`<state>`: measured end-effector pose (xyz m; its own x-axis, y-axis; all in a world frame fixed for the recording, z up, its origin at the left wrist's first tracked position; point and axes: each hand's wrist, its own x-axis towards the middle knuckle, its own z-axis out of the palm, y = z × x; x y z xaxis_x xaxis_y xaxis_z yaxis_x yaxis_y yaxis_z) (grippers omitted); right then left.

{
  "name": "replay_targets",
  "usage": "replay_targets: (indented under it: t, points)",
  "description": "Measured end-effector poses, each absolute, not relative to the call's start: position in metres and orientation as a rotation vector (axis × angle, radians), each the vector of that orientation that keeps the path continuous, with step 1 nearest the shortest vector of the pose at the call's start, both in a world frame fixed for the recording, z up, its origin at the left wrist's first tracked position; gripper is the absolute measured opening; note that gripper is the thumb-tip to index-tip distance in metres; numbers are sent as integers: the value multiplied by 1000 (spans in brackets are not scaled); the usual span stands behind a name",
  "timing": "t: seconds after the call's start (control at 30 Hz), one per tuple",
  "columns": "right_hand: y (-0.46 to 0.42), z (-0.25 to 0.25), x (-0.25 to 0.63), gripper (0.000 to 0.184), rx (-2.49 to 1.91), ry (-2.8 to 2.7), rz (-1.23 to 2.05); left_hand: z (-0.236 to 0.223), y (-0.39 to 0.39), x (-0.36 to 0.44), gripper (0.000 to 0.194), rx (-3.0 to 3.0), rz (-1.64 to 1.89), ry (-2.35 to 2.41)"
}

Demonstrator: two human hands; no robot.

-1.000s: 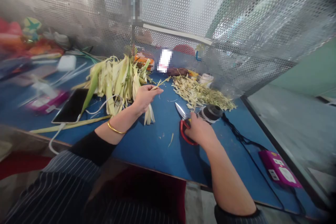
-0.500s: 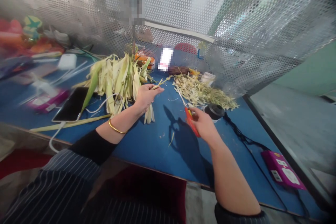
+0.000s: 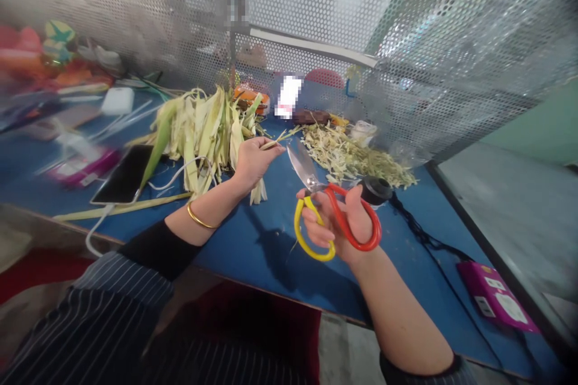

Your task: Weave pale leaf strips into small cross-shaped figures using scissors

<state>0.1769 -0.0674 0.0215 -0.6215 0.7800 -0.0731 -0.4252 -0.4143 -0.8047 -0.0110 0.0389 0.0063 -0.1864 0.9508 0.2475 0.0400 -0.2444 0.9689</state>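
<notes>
My left hand (image 3: 255, 162) is closed in a pinch around a thin strip of corn husk (image 3: 271, 144). Part of the husk hangs below the fingers. My right hand (image 3: 338, 222) grips a pair of scissors (image 3: 311, 182) with one red and one yellow handle; the blades point up and left, their tips close to the left fingertips. A bunch of long pale husks (image 3: 198, 129) lies left of my left hand. Beyond the scissors spreads a heap of small husk scraps (image 3: 343, 153).
A dark-screened phone (image 3: 129, 174) with a white cable lies at left. A black spool (image 3: 376, 189) stands beside my right hand. Farther right is a purple packet (image 3: 494, 298) near black cords. A perforated metal screen (image 3: 311, 6) rises behind the blue table (image 3: 244, 246).
The scissors have turned in my right hand, so handles and blades now show broadside. Their tips have come nearer my left hand, which has stayed almost in place with the husk.
</notes>
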Motion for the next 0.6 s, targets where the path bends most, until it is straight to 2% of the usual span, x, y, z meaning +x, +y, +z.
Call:
replay_targets:
  t: [0.3,0.6]
  points:
    - [-66,20,176,77,-497,-877,2249,9,34,-8,12,1486,1584,1273]
    - [-67,20,175,79,-474,-821,2240,6,30,-5,16,1534,1572,1311]
